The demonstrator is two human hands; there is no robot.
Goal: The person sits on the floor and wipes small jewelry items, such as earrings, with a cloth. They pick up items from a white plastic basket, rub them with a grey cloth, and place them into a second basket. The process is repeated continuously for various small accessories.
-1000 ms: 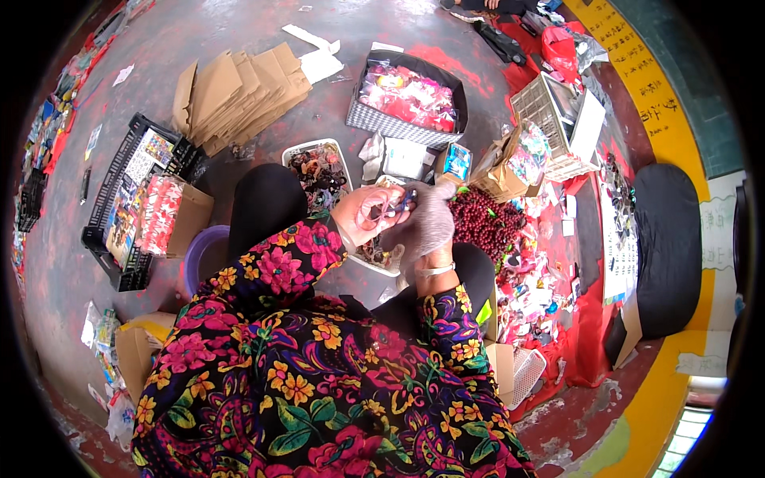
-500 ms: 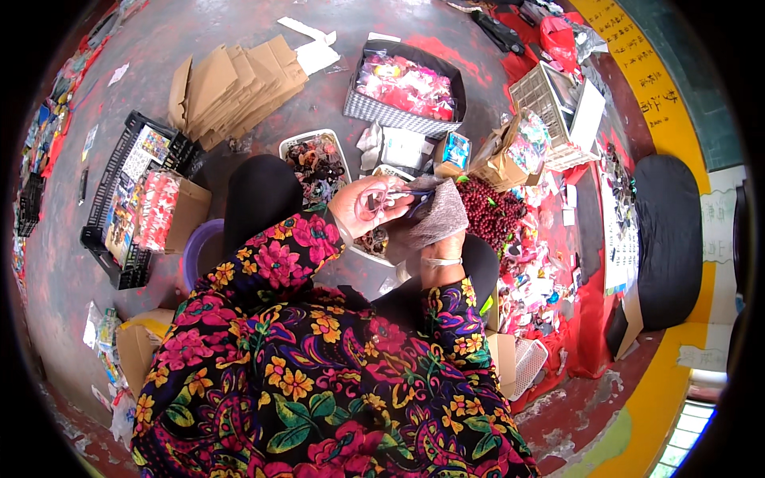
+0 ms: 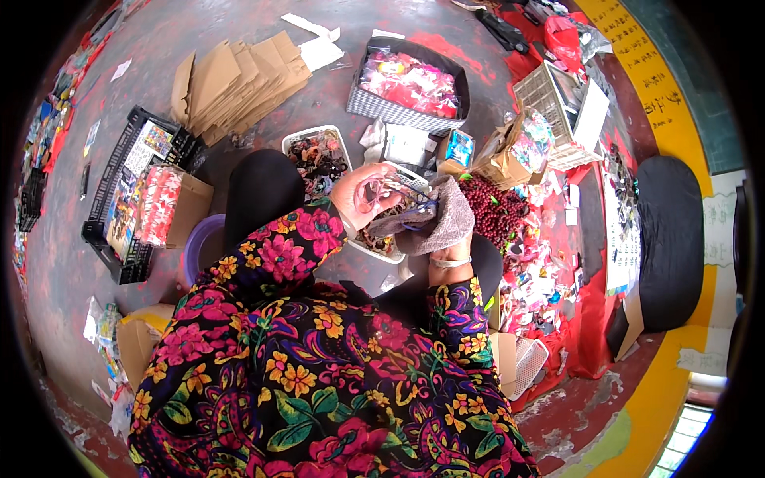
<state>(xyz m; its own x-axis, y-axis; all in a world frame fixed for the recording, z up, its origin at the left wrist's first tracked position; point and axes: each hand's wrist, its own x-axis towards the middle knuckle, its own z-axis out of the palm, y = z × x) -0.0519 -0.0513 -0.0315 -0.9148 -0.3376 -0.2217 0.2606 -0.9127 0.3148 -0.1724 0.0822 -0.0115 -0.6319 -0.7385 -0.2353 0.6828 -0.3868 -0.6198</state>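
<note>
My left hand point(image 3: 356, 197) is closed around a small bunch of thin looped bands, pinkish in the curled fingers. Dark bluish strands point(image 3: 420, 209) run from it toward the grey-mauve cloth point(image 3: 451, 217). That cloth drapes over my right hand point(image 3: 457, 244), whose fingers are mostly hidden beneath it and seem to grip it. Cloth and strands meet between the hands, above a white tray point(image 3: 376, 253) of small dark items between my knees. Just beyond my left hand stands a white basket point(image 3: 345, 143) full of dark and brown hair ties.
Dark red beads point(image 3: 496, 209) are heaped to the right, beside an open cardboard box point(image 3: 510, 159). Farther off is a checked bin point(image 3: 398, 111) of pink packets. Flattened cartons point(image 3: 239, 84), a black crate point(image 3: 107, 231) and a purple basin point(image 3: 198, 253) lie left.
The cloth on my right hand has folded and tilted, and more dark strands show between the hands. My left hand has barely moved.
</note>
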